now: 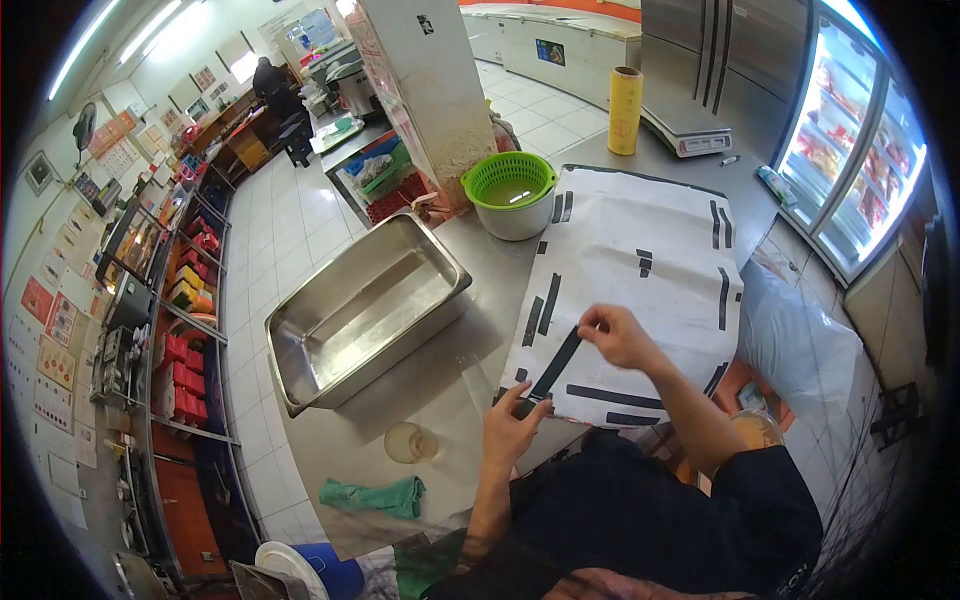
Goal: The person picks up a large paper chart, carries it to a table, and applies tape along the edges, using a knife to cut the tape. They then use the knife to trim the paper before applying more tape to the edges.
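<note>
A white sheet (610,290) with several black tape strips lies on the metal table in front of me. My right hand (620,340) is closed in a pinch on the upper end of a strip of black tape (558,365). This strip runs slantwise down to the sheet's near left corner. There, my left hand (512,432) has its thumb and fingers closed about the strip's lower end, over a small dark piece whose shape is partly hidden. More black tape (613,396) sits along the sheet's near edge.
A deep steel pan (375,345) stands to the left on the metal table (375,420), near a drinking glass (410,443) and a green cloth (373,497). Beyond are a green colander (508,180) in a white pot, a yellow roll (625,112) and a scale (685,122). Someone stands far back.
</note>
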`<state>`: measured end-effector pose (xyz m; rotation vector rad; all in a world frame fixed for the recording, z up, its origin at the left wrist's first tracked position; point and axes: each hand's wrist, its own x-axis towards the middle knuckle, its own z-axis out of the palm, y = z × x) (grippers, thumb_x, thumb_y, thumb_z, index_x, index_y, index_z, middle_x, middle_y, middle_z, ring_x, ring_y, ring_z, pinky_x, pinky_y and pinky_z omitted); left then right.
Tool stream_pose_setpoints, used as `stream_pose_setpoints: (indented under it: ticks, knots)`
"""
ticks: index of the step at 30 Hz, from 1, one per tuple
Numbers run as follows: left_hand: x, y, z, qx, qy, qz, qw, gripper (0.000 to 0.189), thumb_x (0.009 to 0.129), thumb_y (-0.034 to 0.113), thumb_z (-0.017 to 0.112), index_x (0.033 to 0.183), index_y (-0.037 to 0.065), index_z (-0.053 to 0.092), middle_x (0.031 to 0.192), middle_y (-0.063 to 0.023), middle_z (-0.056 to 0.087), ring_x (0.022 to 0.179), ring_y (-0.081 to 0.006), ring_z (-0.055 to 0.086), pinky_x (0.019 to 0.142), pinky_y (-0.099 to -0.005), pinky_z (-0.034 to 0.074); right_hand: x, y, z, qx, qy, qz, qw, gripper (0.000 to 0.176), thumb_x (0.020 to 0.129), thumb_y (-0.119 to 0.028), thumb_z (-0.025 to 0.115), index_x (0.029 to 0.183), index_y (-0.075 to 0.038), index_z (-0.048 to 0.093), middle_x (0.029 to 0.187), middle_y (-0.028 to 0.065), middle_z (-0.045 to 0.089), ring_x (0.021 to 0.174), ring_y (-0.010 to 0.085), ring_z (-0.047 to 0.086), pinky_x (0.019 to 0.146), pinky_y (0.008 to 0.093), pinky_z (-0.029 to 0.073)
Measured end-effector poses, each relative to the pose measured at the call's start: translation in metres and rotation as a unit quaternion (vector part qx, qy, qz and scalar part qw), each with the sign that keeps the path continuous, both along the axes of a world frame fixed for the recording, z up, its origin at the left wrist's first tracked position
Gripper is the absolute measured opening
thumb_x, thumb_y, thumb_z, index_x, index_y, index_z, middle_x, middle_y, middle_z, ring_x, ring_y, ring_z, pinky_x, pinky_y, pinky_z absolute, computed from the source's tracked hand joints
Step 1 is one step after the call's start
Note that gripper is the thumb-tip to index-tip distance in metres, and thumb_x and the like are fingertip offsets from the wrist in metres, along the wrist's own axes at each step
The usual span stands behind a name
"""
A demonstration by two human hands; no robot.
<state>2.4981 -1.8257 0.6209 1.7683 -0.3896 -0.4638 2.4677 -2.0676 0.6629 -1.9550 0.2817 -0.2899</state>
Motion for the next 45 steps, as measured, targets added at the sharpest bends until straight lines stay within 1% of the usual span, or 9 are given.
stream_pose_setpoints:
  ticks: [10, 12, 15, 22, 25, 29, 31, 32, 45]
  knots:
    - [0.015, 0.0, -0.031, -0.028, -0.049, 0.076, 0.995, 0.039, 0.078, 0.019, 0.076, 0.111, 0.001, 0.066, 0.083, -0.0097, 0.07, 0.072, -0.0084, 0.062, 0.067, -0.023, 0.049, 0.134, -0.14, 0.003, -0.115, 0.036, -0.017, 0.993, 0.015, 0.081, -0.014, 0.066, 0.085, 0.0, 0.065, 0.078, 0.0112, 0.067, 0.073, 0.019, 0.062, 0.069, 0.0318, 0.049]
    - [0.026, -0.011, -0.033, -0.014, -0.052, 0.072, 0.996, 0.04, 0.078, 0.02, 0.076, 0.111, 0.001, 0.066, 0.083, -0.0104, 0.07, 0.072, -0.0085, 0.062, 0.067, -0.0237, 0.049, 0.167, -0.178, -0.012, -0.175, 0.031, -0.025, 0.984, 0.017, 0.08, -0.016, 0.066, 0.087, 0.0, 0.065, 0.081, 0.0124, 0.067, 0.076, 0.0216, 0.063, 0.071, 0.0338, 0.05]
    - [0.039, -0.033, -0.018, 0.026, -0.05, 0.055, 0.997, 0.041, 0.078, 0.022, 0.076, 0.112, 0.002, 0.066, 0.083, -0.011, 0.071, 0.071, -0.0088, 0.062, 0.066, -0.0247, 0.049, 0.213, -0.231, -0.034, -0.192, 0.012, -0.036, 0.981, 0.013, 0.084, -0.012, 0.063, 0.088, 0.0, 0.061, 0.073, 0.0085, 0.061, 0.059, 0.0157, 0.057, 0.051, 0.0319, 0.048]
    - [0.105, -0.129, -0.012, 0.127, 0.087, 0.046, 0.987, 0.042, 0.079, 0.026, 0.075, 0.114, 0.003, 0.065, 0.076, -0.0113, 0.069, 0.065, -0.0112, 0.063, 0.062, -0.0266, 0.05, 0.344, -0.356, -0.101, -0.183, 0.029, -0.057, 0.981, 0.013, 0.085, -0.012, 0.062, 0.088, 0.0, 0.06, 0.072, 0.0097, 0.06, 0.058, 0.0172, 0.058, 0.051, 0.0327, 0.049]
    - [0.133, -0.157, -0.033, 0.114, 0.002, 0.042, 0.993, 0.042, 0.079, 0.025, 0.075, 0.114, 0.004, 0.065, 0.077, -0.0122, 0.069, 0.067, -0.0112, 0.064, 0.063, -0.0268, 0.051, 0.399, -0.406, -0.157, -0.278, -0.039, -0.053, 0.958, 0.014, 0.086, -0.012, 0.062, 0.089, 0.001, 0.06, 0.073, 0.0101, 0.061, 0.058, 0.0176, 0.059, 0.051, 0.0323, 0.05]
    - [0.159, -0.188, -0.041, 0.107, -0.003, 0.044, 0.993, 0.041, 0.078, 0.015, 0.075, 0.116, 0.003, 0.064, 0.073, -0.0042, 0.066, 0.054, -0.006, 0.057, 0.046, -0.0239, 0.048, 0.433, -0.413, -0.149, -0.123, 0.078, -0.077, 0.986, 0.015, 0.085, -0.013, 0.063, 0.09, 0.001, 0.061, 0.076, 0.0108, 0.063, 0.059, 0.018, 0.06, 0.051, 0.0321, 0.051]
    - [0.166, -0.204, -0.036, 0.117, 0.042, 0.048, 0.991, 0.042, 0.078, 0.019, 0.076, 0.114, 0.002, 0.064, 0.08, -0.011, 0.069, 0.068, -0.0113, 0.064, 0.061, -0.0263, 0.051, 0.446, -0.415, -0.147, -0.074, 0.108, -0.084, 0.988, 0.015, 0.085, -0.013, 0.063, 0.09, 0.001, 0.061, 0.077, 0.0112, 0.064, 0.059, 0.0177, 0.06, 0.05, 0.0319, 0.051]
    - [0.169, -0.21, -0.035, 0.123, 0.064, 0.05, 0.989, 0.042, 0.077, 0.021, 0.076, 0.113, 0.001, 0.064, 0.083, -0.0144, 0.07, 0.074, -0.014, 0.067, 0.068, -0.0275, 0.052, 0.45, -0.415, -0.143, -0.07, 0.153, -0.093, 0.981, 0.015, 0.082, -0.015, 0.065, 0.089, -0.002, 0.066, 0.084, 0.0169, 0.067, 0.08, 0.029, 0.066, 0.073, 0.0378, 0.053]
    - [0.187, -0.236, -0.037, 0.169, 0.082, 0.034, 0.982, 0.042, 0.079, 0.02, 0.075, 0.114, 0.0, 0.064, 0.089, -0.0151, 0.07, 0.08, -0.0154, 0.067, 0.072, -0.0275, 0.053, 0.475, -0.432, -0.189, -0.259, 0.132, -0.082, 0.953, 0.015, 0.08, -0.016, 0.064, 0.087, -0.004, 0.066, 0.092, 0.0186, 0.066, 0.092, 0.0338, 0.063, 0.082, 0.0405, 0.05]
